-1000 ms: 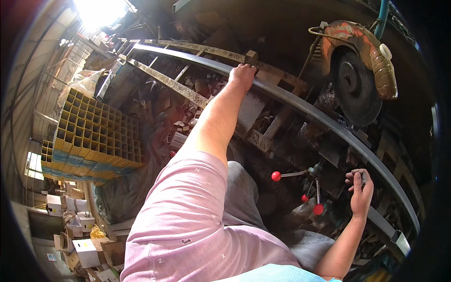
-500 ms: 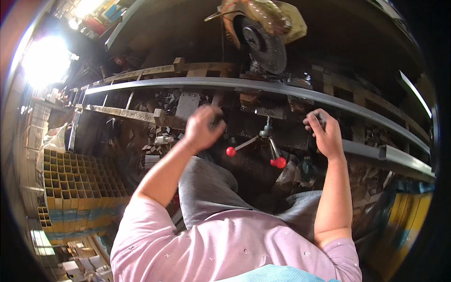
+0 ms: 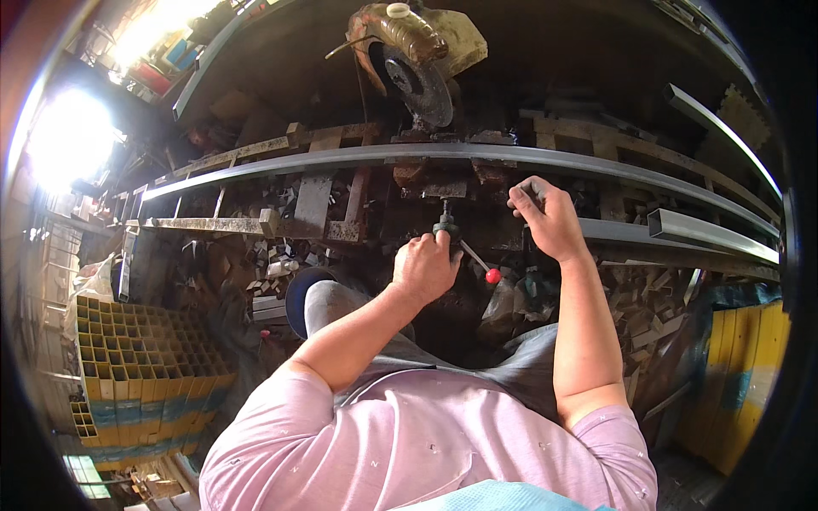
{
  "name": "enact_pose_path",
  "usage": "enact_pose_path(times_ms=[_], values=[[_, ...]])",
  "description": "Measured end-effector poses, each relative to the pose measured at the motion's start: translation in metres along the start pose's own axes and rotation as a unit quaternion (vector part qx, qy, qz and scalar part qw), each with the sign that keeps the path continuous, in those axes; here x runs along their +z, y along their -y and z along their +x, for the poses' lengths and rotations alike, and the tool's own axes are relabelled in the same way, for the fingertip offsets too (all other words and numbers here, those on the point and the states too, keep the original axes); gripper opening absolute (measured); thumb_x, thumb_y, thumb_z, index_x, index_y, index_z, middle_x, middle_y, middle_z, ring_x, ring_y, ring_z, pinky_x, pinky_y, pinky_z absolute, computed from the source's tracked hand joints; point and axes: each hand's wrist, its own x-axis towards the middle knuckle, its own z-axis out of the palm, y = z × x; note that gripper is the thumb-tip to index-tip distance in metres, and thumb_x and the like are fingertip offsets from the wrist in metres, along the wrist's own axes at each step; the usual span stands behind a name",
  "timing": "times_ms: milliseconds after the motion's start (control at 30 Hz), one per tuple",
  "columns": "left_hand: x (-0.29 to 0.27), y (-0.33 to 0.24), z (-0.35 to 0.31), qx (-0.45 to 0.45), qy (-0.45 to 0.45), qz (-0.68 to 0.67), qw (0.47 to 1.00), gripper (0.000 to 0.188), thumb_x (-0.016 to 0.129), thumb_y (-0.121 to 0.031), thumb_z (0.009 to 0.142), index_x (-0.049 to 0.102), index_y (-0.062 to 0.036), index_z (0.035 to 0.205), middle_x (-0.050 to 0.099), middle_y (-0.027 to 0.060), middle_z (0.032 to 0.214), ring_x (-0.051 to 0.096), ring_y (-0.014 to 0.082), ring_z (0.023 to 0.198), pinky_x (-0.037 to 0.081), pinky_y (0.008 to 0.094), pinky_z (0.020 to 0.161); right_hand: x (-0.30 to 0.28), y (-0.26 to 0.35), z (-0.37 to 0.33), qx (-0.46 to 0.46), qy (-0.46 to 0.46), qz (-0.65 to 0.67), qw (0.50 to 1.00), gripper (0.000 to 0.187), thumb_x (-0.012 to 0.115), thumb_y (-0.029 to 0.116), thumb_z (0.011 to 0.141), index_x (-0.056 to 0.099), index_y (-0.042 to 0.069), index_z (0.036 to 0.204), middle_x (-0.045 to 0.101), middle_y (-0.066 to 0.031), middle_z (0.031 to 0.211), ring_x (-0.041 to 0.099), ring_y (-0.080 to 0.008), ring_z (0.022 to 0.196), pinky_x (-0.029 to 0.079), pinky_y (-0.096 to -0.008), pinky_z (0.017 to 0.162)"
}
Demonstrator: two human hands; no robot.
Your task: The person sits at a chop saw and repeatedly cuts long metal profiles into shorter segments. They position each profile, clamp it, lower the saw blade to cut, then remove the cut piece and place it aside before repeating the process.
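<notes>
The left hand (image 3: 423,268) was curled around the red-knobbed clamp handle (image 3: 476,259), while the right hand (image 3: 550,217) hung half-bent, empty. Beyond both, nearer the right hand, the long metal tube (image 3: 460,152) ran left to right.

The shirt (image 3: 409,434) is pale pink-lilac, sprinkled with tiny dark and white marks, with its short left sleeve (image 3: 273,417) at 7 o'clock and right sleeve (image 3: 615,443) between 4 and 5. Grey trousers (image 3: 336,308) show at 8; light-blue cloth (image 3: 503,496) overlaps the shirt's lower middle at 6.
</notes>
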Motion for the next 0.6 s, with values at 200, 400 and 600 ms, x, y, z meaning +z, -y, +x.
enact_pose_path(times_ms=[200, 400, 600], values=[[-0.012, 0.014, 0.02, 0.283, -0.206, -0.069, 0.934, 0.044, 0.088, -0.04, 0.087, 0.074, -0.0044, 0.108, 0.073, 0.012, 0.092, 0.073, 0.0364, 0.085, 0.062, 0.0491, 0.081, 0.001, -0.003, -0.001, -0.024, 0.0, -0.024, 0.999, 0.045, 0.076, 0.043, 0.108, 0.072, -0.001, 0.097, 0.067, -0.0065, 0.072, 0.059, -0.0106, 0.07, 0.049, -0.0321, 0.067], [0.042, -0.07, 0.031, 0.268, 0.208, 0.018, 0.94, 0.031, 0.064, -0.037, 0.103, 0.076, -0.0085, 0.107, 0.081, 0.011, 0.095, 0.081, 0.0335, 0.094, 0.063, 0.0466, 0.079, 0.004, 0.001, -0.004, 0.018, 0.014, 0.047, 0.999, 0.043, 0.073, 0.042, 0.111, 0.074, 0.0, 0.101, 0.075, -0.0054, 0.081, 0.066, -0.0109, 0.075, 0.054, -0.0295, 0.073], [0.083, -0.08, 0.044, 0.318, 0.165, 0.039, 0.933, 0.026, 0.067, -0.027, 0.097, 0.077, -0.0071, 0.111, 0.083, 0.0129, 0.108, 0.081, 0.0321, 0.102, 0.062, 0.0463, 0.088, 0.025, 0.014, 0.005, 0.024, 0.051, -0.003, 0.998, 0.047, 0.071, 0.043, 0.111, 0.072, -0.003, 0.1, 0.077, -0.0105, 0.085, 0.072, -0.0158, 0.08, 0.056, -0.034, 0.075]])
